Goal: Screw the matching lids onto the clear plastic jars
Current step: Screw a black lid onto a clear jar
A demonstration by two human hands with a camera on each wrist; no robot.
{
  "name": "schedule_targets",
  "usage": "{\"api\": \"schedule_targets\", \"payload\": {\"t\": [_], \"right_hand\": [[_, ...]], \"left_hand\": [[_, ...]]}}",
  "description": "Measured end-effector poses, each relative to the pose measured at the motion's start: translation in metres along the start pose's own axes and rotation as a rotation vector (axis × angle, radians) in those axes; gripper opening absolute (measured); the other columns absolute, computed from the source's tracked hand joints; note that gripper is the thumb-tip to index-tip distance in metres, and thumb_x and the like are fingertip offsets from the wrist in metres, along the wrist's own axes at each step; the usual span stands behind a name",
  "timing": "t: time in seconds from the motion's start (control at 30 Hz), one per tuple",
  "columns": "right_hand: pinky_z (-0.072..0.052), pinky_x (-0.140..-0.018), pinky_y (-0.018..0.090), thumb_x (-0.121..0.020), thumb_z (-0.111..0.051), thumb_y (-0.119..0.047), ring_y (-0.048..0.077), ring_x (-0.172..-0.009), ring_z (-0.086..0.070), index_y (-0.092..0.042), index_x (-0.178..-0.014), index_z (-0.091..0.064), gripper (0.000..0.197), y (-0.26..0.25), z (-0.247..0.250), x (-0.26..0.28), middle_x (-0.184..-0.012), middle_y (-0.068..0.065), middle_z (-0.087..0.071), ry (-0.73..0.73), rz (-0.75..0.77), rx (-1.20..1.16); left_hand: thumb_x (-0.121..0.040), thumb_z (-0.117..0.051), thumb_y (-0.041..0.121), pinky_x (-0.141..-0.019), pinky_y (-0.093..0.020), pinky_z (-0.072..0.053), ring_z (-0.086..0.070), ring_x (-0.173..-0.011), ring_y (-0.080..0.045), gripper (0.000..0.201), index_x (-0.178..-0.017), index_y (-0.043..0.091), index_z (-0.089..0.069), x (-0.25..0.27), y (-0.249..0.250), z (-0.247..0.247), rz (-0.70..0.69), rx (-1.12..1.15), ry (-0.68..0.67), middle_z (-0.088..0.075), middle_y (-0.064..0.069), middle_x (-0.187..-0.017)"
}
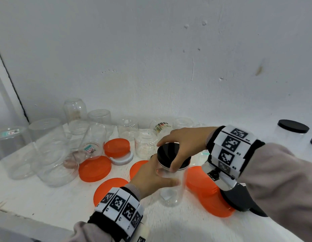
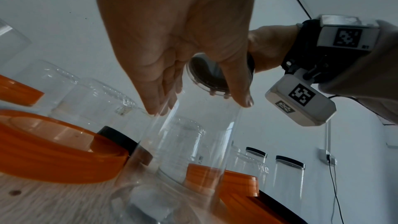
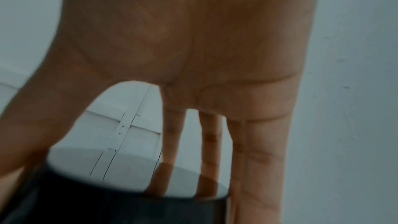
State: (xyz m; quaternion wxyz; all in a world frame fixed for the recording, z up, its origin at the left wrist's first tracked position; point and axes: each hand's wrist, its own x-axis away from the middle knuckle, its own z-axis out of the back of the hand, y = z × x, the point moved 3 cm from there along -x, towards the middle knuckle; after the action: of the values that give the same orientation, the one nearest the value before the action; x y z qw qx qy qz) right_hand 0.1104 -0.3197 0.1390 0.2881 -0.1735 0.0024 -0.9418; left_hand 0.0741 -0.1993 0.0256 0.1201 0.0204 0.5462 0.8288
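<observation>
A tall clear plastic jar (image 1: pixel 172 189) stands upright on the white table (image 1: pixel 47 198) in front of me. My left hand (image 1: pixel 155 177) grips its upper body, thumb in front and fingers round the far side. A black lid (image 1: pixel 169 152) sits on the jar's mouth. My right hand (image 1: pixel 181 145) reaches over from the right and grips the lid's rim with spread fingers and thumb. In the left wrist view the jar (image 2: pixel 189 142) rises with the lid (image 2: pixel 206 76) seen from below. In the right wrist view the glossy black lid (image 3: pixel 120 192) lies under my fingers (image 3: pixel 258 159).
Several clear lidless jars (image 1: pixel 52 151) stand at the back left, some upside down. Several orange lids (image 1: pixel 95 169) and one white lid (image 1: pixel 123 160) lie around the held jar. Capped jars with black lids (image 1: pixel 291 131) stand at the far right. The wall (image 1: pixel 169 58) is close behind.
</observation>
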Motion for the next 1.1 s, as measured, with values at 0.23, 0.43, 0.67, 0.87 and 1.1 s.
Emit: {"api": "schedule_targets", "payload": {"t": [0.23,0.43,0.67,0.87,1.1], "right_hand": [[-0.056,-0.081,0.036,-0.059,-0.072,-0.071,0.018,-0.093,-0.066,-0.040,-0.121,-0.051,0.072,0.000,-0.003,-0.003,-0.112,-0.008,-0.055,0.059,-0.019,-0.011],[-0.045,-0.048,0.023,-0.060,-0.058,-0.084,0.012,-0.057,-0.062,-0.023,-0.110,-0.053,0.080,-0.001,-0.009,-0.002,-0.091,-0.005,-0.058,0.160,-0.105,0.029],[-0.044,-0.097,0.033,-0.066,-0.076,-0.060,0.009,-0.113,-0.045,-0.045,-0.136,-0.041,0.079,0.001,-0.002,0.000,-0.118,-0.019,-0.042,0.014,0.008,-0.012],[-0.052,-0.056,0.026,-0.059,-0.062,-0.082,0.018,-0.067,-0.070,-0.028,-0.111,-0.052,0.076,-0.003,-0.008,-0.004,-0.095,-0.005,-0.058,0.095,-0.104,0.023],[-0.041,-0.102,0.036,-0.070,-0.077,-0.054,0.011,-0.122,-0.040,-0.047,-0.138,-0.037,0.080,-0.001,0.002,0.002,-0.126,-0.015,-0.040,-0.040,-0.006,-0.012]], "left_hand": [[-0.064,-0.087,0.027,-0.065,0.002,-0.041,-0.053,-0.090,0.021,0.077,-0.124,0.037,-0.039,0.001,0.000,-0.001,-0.002,0.007,0.008,-0.057,0.021,-0.110],[-0.064,-0.086,0.031,-0.070,-0.002,-0.042,-0.049,-0.103,0.010,0.079,-0.127,0.036,-0.040,0.000,-0.001,0.000,0.008,-0.007,0.006,-0.056,0.019,-0.117],[-0.064,-0.087,0.029,-0.068,0.002,-0.040,-0.051,-0.096,0.016,0.081,-0.129,0.035,-0.039,0.000,0.000,-0.001,-0.010,0.013,0.005,-0.057,0.021,-0.113],[-0.063,-0.087,0.031,-0.073,-0.002,-0.041,-0.052,-0.107,0.006,0.081,-0.126,0.042,-0.037,0.000,-0.002,0.000,0.003,0.011,0.009,-0.057,0.019,-0.119],[-0.064,-0.086,0.029,-0.067,0.003,-0.040,-0.049,-0.096,0.016,0.080,-0.126,0.037,-0.037,0.000,-0.001,-0.001,-0.003,0.021,-0.002,-0.055,0.025,-0.111]]}}
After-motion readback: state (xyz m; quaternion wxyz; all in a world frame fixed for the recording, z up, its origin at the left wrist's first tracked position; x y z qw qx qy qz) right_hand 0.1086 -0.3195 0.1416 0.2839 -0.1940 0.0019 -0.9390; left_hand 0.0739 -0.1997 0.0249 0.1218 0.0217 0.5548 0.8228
